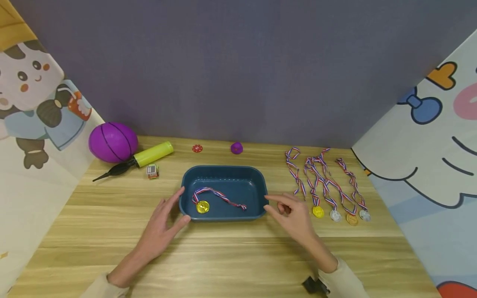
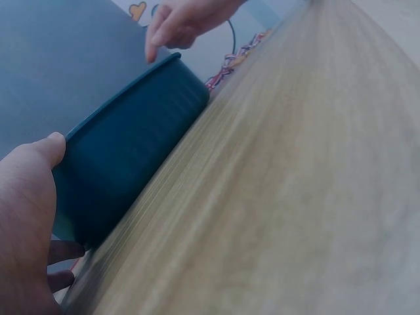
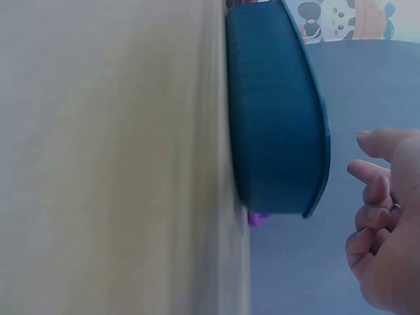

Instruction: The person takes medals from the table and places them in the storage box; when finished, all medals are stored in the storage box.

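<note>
A dark blue rectangular basin stands on the table, holding a gold medal on a striped ribbon. At the basin's left end is my left hand, its thumb at the rim near the front corner. Its fingers reach along the left side, fairly straight; the left wrist view shows fingertips low by the base. My right hand is just off the basin's right end, thumb and index finger extended and the others curled. In the right wrist view, a gap shows between this hand and the basin; it holds nothing.
Right of the basin lie several ribboned medals, including a gold one and a silver one. Back left are a purple ball, a yellow hand pump and a small block. Behind the basin lie a red chip and a purple item.
</note>
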`<state>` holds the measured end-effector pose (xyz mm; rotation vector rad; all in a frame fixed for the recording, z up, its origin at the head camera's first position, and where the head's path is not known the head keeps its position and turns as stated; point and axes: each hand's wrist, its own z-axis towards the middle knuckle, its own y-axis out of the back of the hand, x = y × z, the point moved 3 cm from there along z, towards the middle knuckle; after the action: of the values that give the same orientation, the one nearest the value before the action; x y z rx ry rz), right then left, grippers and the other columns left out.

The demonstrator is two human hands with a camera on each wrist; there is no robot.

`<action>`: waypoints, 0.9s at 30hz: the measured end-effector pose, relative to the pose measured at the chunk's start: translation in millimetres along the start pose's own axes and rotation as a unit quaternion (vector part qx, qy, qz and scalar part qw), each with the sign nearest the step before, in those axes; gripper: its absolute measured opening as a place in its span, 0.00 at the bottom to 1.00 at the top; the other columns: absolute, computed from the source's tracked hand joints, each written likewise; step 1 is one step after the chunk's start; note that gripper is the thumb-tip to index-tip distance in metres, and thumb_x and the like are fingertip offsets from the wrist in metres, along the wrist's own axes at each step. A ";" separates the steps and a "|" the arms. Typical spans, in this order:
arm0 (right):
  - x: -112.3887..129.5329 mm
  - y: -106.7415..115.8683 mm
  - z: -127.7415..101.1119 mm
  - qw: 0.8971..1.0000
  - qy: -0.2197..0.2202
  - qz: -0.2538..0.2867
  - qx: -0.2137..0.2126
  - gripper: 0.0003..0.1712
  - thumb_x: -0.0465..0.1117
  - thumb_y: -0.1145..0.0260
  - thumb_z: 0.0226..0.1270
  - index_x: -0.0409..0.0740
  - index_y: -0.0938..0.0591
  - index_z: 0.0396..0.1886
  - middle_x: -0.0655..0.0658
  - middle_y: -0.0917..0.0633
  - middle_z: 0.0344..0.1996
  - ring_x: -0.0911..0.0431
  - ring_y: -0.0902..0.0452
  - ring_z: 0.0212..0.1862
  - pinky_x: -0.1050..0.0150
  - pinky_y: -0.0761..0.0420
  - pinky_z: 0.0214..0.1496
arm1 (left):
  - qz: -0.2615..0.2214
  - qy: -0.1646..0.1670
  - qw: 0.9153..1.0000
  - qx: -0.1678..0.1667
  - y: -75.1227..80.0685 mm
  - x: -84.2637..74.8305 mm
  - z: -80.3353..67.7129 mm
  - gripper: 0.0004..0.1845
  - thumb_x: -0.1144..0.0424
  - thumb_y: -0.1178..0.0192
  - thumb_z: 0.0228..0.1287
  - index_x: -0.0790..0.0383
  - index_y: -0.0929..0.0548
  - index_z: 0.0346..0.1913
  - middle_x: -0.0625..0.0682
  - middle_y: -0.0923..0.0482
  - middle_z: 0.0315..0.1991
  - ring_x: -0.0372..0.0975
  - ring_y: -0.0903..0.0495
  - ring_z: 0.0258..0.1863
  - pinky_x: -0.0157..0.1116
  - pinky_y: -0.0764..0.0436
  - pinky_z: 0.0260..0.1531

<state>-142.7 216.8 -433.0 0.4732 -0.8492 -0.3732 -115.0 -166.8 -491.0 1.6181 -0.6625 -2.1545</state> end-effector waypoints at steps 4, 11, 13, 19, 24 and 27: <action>-6.1 8.5 -9.0 1.000 -0.013 0.011 -0.023 0.18 0.23 0.16 0.55 0.40 0.04 0.46 0.52 0.27 0.20 0.59 0.38 0.23 0.69 0.36 0.23 | 0.001 -0.002 1.000 0.001 -0.5 1.6 1.0 0.41 0.52 0.33 0.80 0.40 0.38 0.90 0.63 0.33 0.84 0.69 0.38 0.82 0.73 0.52 0.83; -16.2 22.6 -19.1 0.998 -0.046 0.005 -0.051 0.18 0.21 0.17 0.55 0.39 0.05 0.45 0.51 0.28 0.20 0.58 0.39 0.22 0.64 0.36 0.23 | -0.001 -0.003 1.000 0.000 -0.5 2.5 0.8 0.41 0.53 0.32 0.80 0.41 0.38 0.89 0.64 0.32 0.83 0.69 0.38 0.82 0.72 0.52 0.83; -18.8 25.9 -21.5 0.997 -0.060 0.003 -0.055 0.18 0.21 0.17 0.56 0.38 0.05 0.46 0.51 0.28 0.20 0.59 0.40 0.22 0.63 0.36 0.23 | -0.001 -0.003 1.000 0.000 -0.2 2.0 0.6 0.41 0.53 0.32 0.80 0.41 0.38 0.89 0.64 0.32 0.83 0.69 0.38 0.82 0.72 0.52 0.83; -23.6 35.7 -26.9 0.994 -0.078 -0.012 -0.070 0.19 0.21 0.17 0.55 0.38 0.05 0.46 0.53 0.28 0.20 0.66 0.41 0.23 0.62 0.37 0.22 | 0.004 -0.004 1.000 0.001 0.0 0.8 1.0 0.42 0.53 0.32 0.80 0.41 0.39 0.90 0.64 0.33 0.84 0.70 0.39 0.82 0.74 0.51 0.82; -31.4 42.8 -32.4 0.993 -0.067 -0.026 -0.090 0.20 0.18 0.17 0.49 0.34 0.05 0.43 0.52 0.29 0.18 0.67 0.42 0.22 0.62 0.39 0.20 | 0.005 -0.006 1.000 0.000 -0.2 0.0 1.6 0.42 0.53 0.32 0.80 0.42 0.39 0.90 0.64 0.33 0.83 0.69 0.38 0.82 0.73 0.52 0.82; -34.7 47.3 -35.0 0.992 -0.071 -0.032 -0.099 0.20 0.17 0.17 0.48 0.33 0.05 0.42 0.51 0.29 0.17 0.68 0.43 0.22 0.62 0.39 0.20 | 0.005 -0.004 1.000 0.002 0.3 -1.2 0.9 0.42 0.53 0.32 0.80 0.41 0.39 0.90 0.64 0.33 0.84 0.70 0.39 0.82 0.74 0.51 0.82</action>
<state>-130.4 282.0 -449.2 0.2917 -0.9251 -0.5491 -115.5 -166.2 -489.6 1.6060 -0.6750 -2.1550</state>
